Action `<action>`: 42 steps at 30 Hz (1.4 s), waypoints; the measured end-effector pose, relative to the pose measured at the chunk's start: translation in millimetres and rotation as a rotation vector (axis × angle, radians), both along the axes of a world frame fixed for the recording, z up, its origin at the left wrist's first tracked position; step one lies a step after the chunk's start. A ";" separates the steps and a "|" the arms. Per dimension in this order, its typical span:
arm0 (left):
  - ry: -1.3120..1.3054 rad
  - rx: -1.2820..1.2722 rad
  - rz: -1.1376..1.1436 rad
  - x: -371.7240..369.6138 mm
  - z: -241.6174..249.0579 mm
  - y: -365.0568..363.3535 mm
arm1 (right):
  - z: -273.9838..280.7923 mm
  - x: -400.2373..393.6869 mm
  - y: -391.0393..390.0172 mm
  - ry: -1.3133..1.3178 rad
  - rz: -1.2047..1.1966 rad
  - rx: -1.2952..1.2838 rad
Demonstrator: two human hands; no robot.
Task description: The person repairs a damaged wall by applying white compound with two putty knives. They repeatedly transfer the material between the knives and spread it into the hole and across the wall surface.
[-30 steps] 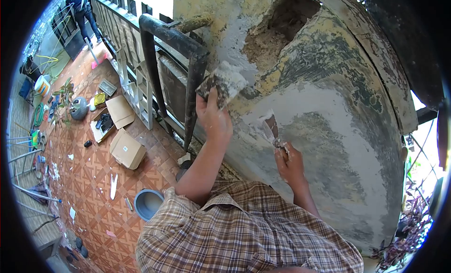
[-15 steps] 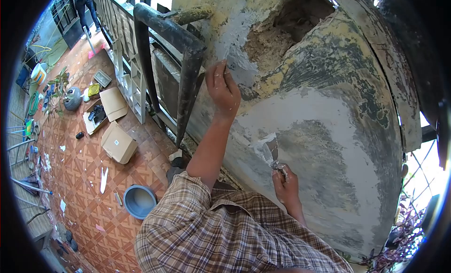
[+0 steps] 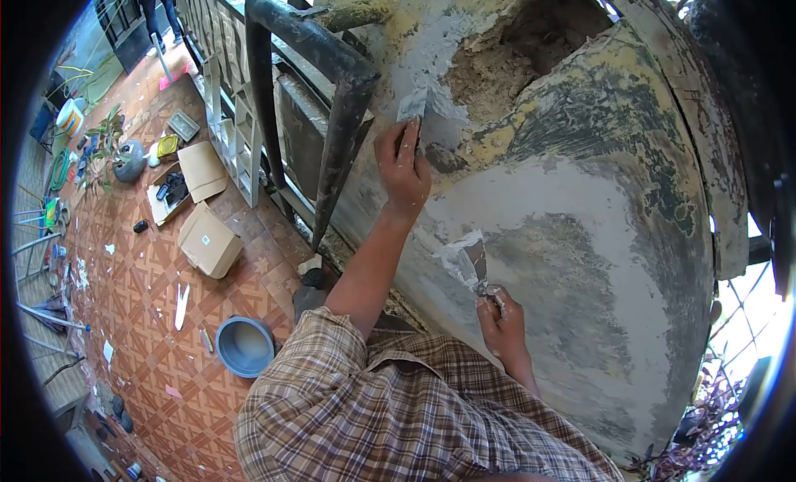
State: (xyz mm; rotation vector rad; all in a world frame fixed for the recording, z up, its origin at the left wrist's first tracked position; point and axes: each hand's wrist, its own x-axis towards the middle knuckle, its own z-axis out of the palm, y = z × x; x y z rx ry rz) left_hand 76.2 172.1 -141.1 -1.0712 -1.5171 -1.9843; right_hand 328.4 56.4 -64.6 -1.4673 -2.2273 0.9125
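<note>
**Wet filler high on a crumbling wall**

Head view, the only one. The left hand [image 3: 404, 169] is clamped round a small steel putty knife [image 3: 412, 107], its blade pressed flat on the patchy grey-and-yellow plastered curved wall [image 3: 580, 192], just left of the ragged brown hole of broken-out render [image 3: 522, 47]. Lower and nearer, the right hand [image 3: 500, 318] grips the handle of a second putty knife loaded with white filler [image 3: 464, 258], blade up and close against the wall.

The risks, as I judge them: that hole's edge looks loose and crumbly, so hard pressure from the upper blade could break off more render. The load on the lower knife sits in a soft, wet heap; tip the blade and it slides off to the floor far below. The black bent metal railing pipe [image 3: 319, 84] stands just left of the upper hand, so a wide stroke could knock knuckles on it.

Textures: fresh skim smooth and pale, old paint flaking and mottled, hole gritty. Far left below, orange patterned floor tiles [image 3: 149, 316], a round grey plastic bucket [image 3: 245, 347] and brown cardboard boxes [image 3: 209, 243].
</note>
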 end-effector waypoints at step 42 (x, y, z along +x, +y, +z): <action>0.113 -0.142 -0.272 -23.7 -7.5 -16.5 | 136.5 -226.2 131.9 -0.839 0.286 0.722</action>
